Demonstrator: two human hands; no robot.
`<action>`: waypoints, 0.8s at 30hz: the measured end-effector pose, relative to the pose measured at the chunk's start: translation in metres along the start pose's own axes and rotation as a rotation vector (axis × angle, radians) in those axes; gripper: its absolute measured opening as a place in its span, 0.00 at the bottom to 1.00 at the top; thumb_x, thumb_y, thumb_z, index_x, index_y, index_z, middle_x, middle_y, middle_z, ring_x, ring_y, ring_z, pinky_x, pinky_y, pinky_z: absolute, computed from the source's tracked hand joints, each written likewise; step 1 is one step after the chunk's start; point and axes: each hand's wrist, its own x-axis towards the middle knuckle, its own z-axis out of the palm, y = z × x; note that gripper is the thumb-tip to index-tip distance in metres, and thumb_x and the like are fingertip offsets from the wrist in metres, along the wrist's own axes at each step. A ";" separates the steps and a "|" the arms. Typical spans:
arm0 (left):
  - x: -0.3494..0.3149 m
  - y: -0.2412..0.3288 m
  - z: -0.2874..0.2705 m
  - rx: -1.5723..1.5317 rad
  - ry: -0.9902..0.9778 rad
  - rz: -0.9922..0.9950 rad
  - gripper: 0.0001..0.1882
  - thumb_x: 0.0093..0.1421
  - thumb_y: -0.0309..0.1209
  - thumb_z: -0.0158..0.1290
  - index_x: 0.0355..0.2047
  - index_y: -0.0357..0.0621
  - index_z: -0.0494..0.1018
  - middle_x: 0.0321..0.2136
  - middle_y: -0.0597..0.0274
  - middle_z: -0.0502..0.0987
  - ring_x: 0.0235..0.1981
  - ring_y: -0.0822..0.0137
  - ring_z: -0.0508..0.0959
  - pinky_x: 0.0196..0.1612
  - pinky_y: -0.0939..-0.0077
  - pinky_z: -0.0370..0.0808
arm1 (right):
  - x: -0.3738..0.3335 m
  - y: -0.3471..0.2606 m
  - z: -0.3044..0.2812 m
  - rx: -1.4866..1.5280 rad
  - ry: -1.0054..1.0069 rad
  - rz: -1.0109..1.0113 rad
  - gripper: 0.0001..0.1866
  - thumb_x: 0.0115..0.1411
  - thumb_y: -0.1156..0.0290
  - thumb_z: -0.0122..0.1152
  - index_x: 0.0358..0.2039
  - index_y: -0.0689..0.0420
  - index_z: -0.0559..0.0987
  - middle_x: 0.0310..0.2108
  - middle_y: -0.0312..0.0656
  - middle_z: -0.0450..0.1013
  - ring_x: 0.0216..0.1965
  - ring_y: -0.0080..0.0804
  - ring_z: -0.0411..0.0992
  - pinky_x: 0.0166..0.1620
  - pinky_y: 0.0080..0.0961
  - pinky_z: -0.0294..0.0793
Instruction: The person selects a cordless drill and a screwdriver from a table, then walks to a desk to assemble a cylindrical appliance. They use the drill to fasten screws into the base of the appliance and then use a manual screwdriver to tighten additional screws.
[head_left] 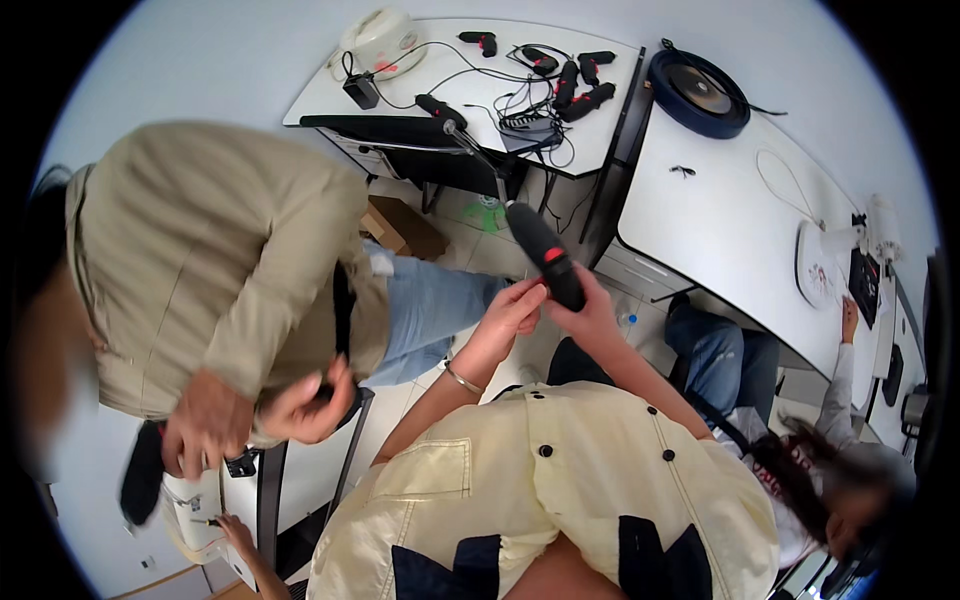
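A black cordless screwdriver [537, 243] with a red button points up and away from me, a long silver shaft running from its nose. My right hand [588, 312] is wrapped round the lower end of its handle. Close beside that end, my left hand [513, 311] has its fingers pinched together. Whatever those fingers hold, if anything, is too small to make out. A bangle circles my left wrist.
Several similar black screwdrivers [568, 84] and tangled cables lie on the far white table [420, 70]. A person in a beige jacket [200, 260] stands close at left, holding a dark tool [145, 472]. Another person [800, 470] sits at right by a white table [700, 220].
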 end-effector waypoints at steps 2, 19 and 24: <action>0.008 0.007 -0.002 -0.003 0.060 0.064 0.14 0.59 0.39 0.48 0.35 0.40 0.68 0.17 0.75 0.59 0.16 0.82 0.54 0.18 0.87 0.50 | 0.016 -0.001 0.005 -0.153 -0.083 -0.077 0.31 0.43 0.70 0.62 0.50 0.60 0.64 0.34 0.49 0.71 0.35 0.37 0.72 0.38 0.25 0.70; 0.022 0.026 -0.038 -0.132 0.856 0.344 0.16 0.50 0.33 0.56 0.38 0.42 0.67 0.30 0.62 0.74 0.23 0.79 0.69 0.20 0.89 0.62 | 0.345 0.117 -0.018 -0.734 -0.344 -0.539 0.15 0.52 0.71 0.51 0.42 0.55 0.75 0.34 0.47 0.74 0.31 0.38 0.73 0.35 0.31 0.70; 0.011 0.041 -0.038 -0.152 0.883 0.263 0.17 0.48 0.38 0.60 0.34 0.45 0.69 0.24 0.72 0.69 0.22 0.82 0.64 0.22 0.86 0.58 | 0.425 0.143 -0.032 -1.176 -0.525 -0.332 0.20 0.57 0.62 0.46 0.49 0.54 0.69 0.39 0.40 0.72 0.34 0.36 0.70 0.37 0.34 0.69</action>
